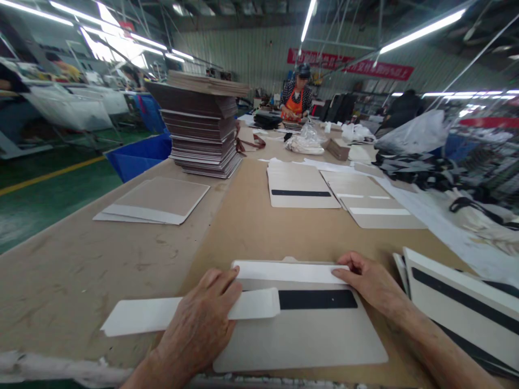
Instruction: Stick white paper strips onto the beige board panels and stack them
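Between the fingers of left hand [205, 310] and right hand [361, 276], a white strip [286, 272] spans a grey panel [302, 343], pinched at right, left-hand grip unclear, presumably steadied at both ends for straightness.

- A factory workshop: a long bench [162, 265] runs beneath the left grip [203, 313] and right grip [363, 276] and far ahead of them.
- Beyond the left grip, a tall stack of like-shaped boards [203, 132], with a blue bin [140, 156] beside the bench.
- Left of that grip, a green floor [24, 208] with a yellow line [51, 175].
- Beyond the right grip, heaped dark pieces [421, 168].
- Straight ahead of both, a co-worker in an orange apron [292, 101].
- High above them, strip lights [423, 31], a corrugated wall [243, 46] and a red banner [381, 69].
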Demonstrator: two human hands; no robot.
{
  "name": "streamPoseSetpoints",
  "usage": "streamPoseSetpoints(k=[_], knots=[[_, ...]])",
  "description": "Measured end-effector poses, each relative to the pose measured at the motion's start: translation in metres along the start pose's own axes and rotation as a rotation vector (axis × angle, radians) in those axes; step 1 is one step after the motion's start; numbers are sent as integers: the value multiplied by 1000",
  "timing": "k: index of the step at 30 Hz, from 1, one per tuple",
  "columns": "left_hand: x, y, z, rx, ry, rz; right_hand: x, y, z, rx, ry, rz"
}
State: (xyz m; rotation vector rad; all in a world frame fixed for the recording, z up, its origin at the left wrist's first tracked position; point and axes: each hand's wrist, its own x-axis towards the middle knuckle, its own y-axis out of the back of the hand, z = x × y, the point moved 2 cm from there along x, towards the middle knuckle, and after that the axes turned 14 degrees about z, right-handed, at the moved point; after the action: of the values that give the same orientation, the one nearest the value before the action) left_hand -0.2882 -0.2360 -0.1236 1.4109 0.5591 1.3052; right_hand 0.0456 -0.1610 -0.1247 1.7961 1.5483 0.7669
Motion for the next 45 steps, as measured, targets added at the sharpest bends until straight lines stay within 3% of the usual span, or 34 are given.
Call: streamPoseSetpoints(k=[10,22,26,31,36,40,45], knots=[[-1,-4,-3,24,-43,24,-1,0,-3,-27,23,144],[-2,-4,-4,29,-52,48,0,-6,-2,-130,37,195],[-1,-1,-3,26,-30,29,-1,-5,-6,-192,170,236],[7,4,4,95,-38,-25,-12,-9,-32,-523,470,78],[25,7,20,244,-160,-114,-37,-16,-65,-821,697,-23],[32,3,26,292,-189,-88,-49,-24,-77,-889,720,-52],[34,0,19,209,-155,-78,-46,-17,-58,-778,661,28]])
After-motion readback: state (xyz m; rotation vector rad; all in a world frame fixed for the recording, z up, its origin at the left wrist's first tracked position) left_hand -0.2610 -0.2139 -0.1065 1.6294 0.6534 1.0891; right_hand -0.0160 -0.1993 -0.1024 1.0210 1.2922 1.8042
